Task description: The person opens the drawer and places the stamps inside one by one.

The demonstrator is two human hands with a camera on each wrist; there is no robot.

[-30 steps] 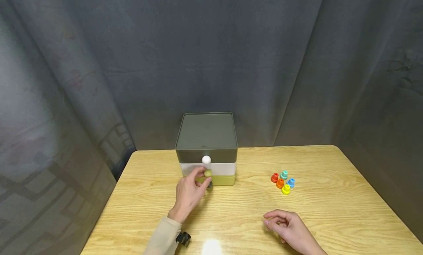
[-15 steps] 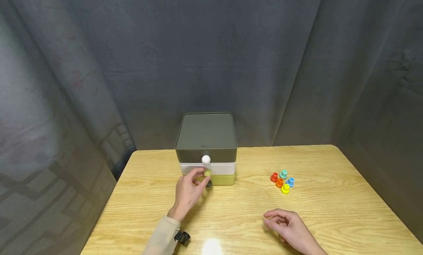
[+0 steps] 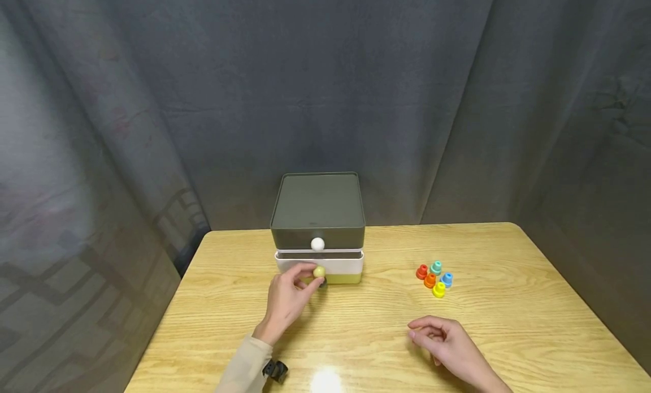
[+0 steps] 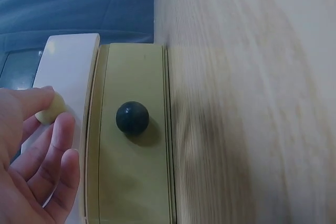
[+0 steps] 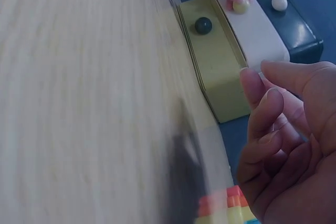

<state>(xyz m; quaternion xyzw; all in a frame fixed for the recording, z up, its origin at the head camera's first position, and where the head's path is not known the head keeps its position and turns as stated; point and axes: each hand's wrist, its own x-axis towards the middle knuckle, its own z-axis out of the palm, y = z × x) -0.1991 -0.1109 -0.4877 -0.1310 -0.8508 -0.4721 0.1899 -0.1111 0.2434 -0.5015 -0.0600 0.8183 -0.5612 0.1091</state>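
A small chest of stacked drawers (image 3: 320, 201) stands at the back of the table. My left hand (image 3: 286, 299) pinches the yellow-green round knob (image 3: 319, 272) of the white middle drawer (image 3: 346, 265) between thumb and fingers. That drawer is pulled out a little, with a dark gap along its top edge. Under it, the olive-green bottom drawer (image 4: 131, 182) is closed and bears a dark knob (image 4: 132, 118). Over the table at the right hovers my right hand (image 3: 450, 345), fingers loosely curled and holding nothing.
The dark top drawer (image 3: 292, 238) with its white knob (image 3: 317, 244) is closed. Right of the chest stand several small stepped pegs, among them a red peg (image 3: 422, 272), a blue peg (image 3: 446, 280) and a yellow peg (image 3: 439, 290). Grey curtains (image 3: 396, 99) hang behind the table.
The white middle drawer has come out slightly toward me, as my left hand drew its knob forward. My right hand has barely shifted.
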